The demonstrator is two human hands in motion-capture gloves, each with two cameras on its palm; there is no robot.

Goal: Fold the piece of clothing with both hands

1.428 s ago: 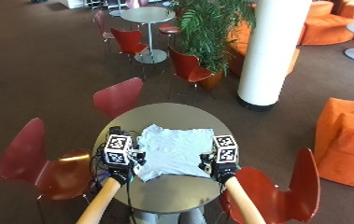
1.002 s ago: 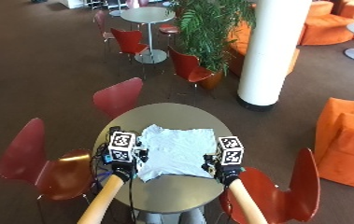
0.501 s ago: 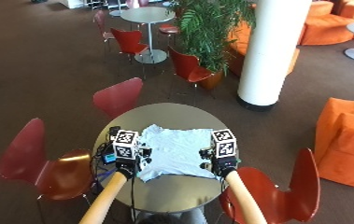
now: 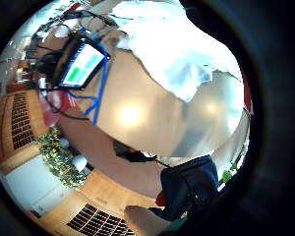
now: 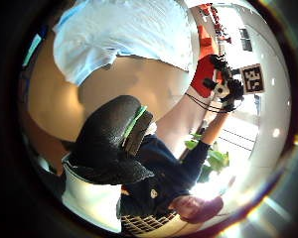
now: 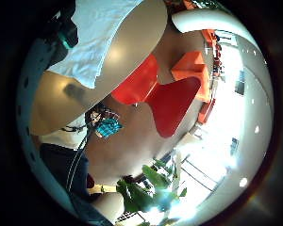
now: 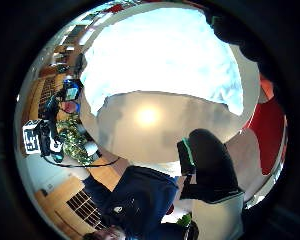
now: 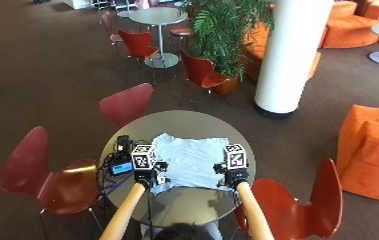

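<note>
A light blue T-shirt lay spread flat on the round grey table. The left hand and the right hand were at its near corners, on either side. Whether the fingers were holding the cloth I could not tell.

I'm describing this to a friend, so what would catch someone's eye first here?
A pale blue shirt lies spread on a round table, with the left hand and right hand at its near corners. Red chairs ring the table, and a white pillar stands behind.
</note>
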